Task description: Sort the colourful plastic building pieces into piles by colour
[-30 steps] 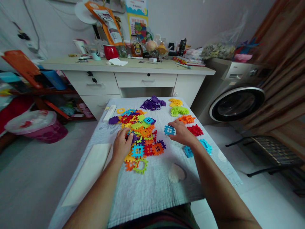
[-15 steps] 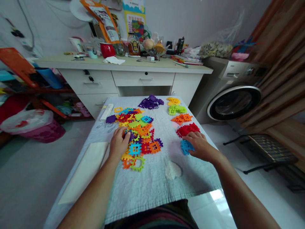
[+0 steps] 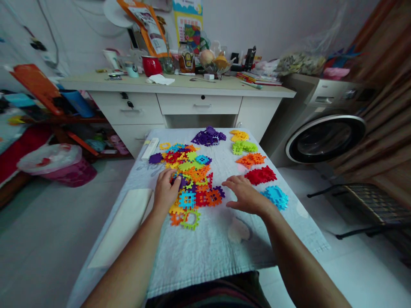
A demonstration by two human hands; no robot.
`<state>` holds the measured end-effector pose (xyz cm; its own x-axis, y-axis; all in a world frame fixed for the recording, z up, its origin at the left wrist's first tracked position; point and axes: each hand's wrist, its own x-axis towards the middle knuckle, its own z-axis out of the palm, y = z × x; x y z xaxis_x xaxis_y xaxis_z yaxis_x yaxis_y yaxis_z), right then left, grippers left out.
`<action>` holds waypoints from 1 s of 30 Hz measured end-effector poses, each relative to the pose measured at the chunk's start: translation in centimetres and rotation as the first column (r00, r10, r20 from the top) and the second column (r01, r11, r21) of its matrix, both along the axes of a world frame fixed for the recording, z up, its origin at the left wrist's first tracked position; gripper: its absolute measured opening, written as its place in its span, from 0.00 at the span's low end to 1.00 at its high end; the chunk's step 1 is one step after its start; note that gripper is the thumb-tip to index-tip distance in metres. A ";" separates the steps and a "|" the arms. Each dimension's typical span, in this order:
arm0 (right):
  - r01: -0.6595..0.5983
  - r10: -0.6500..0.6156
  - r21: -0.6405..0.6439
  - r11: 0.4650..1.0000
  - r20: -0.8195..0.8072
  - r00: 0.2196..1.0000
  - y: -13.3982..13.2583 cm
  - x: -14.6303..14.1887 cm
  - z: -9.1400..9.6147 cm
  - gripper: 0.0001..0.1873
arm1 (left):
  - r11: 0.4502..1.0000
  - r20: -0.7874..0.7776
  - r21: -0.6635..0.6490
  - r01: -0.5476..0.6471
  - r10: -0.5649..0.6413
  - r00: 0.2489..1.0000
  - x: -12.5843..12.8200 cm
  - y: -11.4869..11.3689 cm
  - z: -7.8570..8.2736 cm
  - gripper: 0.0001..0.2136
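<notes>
A mixed pile of toothed plastic building pieces (image 3: 192, 173) in several colours lies on the cloth-covered table. At its left edge my left hand (image 3: 165, 192) has curled fingers, with a purple toothed piece (image 3: 182, 181) between thumb and fingertips. My right hand (image 3: 245, 194) is open and holds nothing, thumb and fingers apart, just right of the pile. Further right, the blue pieces (image 3: 276, 196) lie together. Behind them, single-colour groups run back: red pieces (image 3: 261, 175), orange pieces (image 3: 251, 160), green pieces (image 3: 244, 147) and yellow pieces (image 3: 239, 135). Purple pieces (image 3: 208, 136) are heaped at the far edge.
A white remote-like object (image 3: 150, 149) and a long pale board (image 3: 123, 226) lie along the table's left side. Behind stands a white desk (image 3: 199, 102) with a red mug (image 3: 151, 66), jar and bowl. A washing machine (image 3: 324, 128) and a stool (image 3: 369, 201) are on the right.
My right hand has let go of the blue pieces, leaving them beside the red group, and moved left toward the pile. My left hand stays at the pile. The view has shifted slightly.
</notes>
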<state>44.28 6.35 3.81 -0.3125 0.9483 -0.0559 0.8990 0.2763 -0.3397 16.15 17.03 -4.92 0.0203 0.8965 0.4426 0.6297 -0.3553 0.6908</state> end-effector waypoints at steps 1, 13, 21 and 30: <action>-0.031 0.031 -0.012 0.999 -0.024 0.999 0.4 -1.0 -0.4 0.36 | 1.000 0.006 -0.002 -0.005 0.005 1.000 0.0 0.0 0.0 0.14; -0.061 0.055 -0.031 0.998 -0.160 0.986 1.6 -2.9 -2.0 0.22 | 0.999 0.031 -0.047 0.008 -0.006 0.999 0.1 0.2 -0.1 0.14; 0.176 -0.176 0.006 0.984 -0.036 0.984 4.2 -1.0 -0.8 0.16 | 0.998 0.032 -0.055 0.014 -0.012 0.999 0.2 0.2 0.1 0.13; 0.325 -0.327 0.033 0.945 0.140 0.935 5.8 -1.2 -2.4 0.21 | 0.998 0.008 -0.061 0.007 -0.006 1.000 0.0 0.4 -0.1 0.14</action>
<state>43.03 12.12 1.46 0.0245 0.9974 -0.0677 0.9788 -0.0377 -0.2012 16.15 17.38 -5.05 0.0230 0.9216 0.3875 0.6224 -0.3165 0.7158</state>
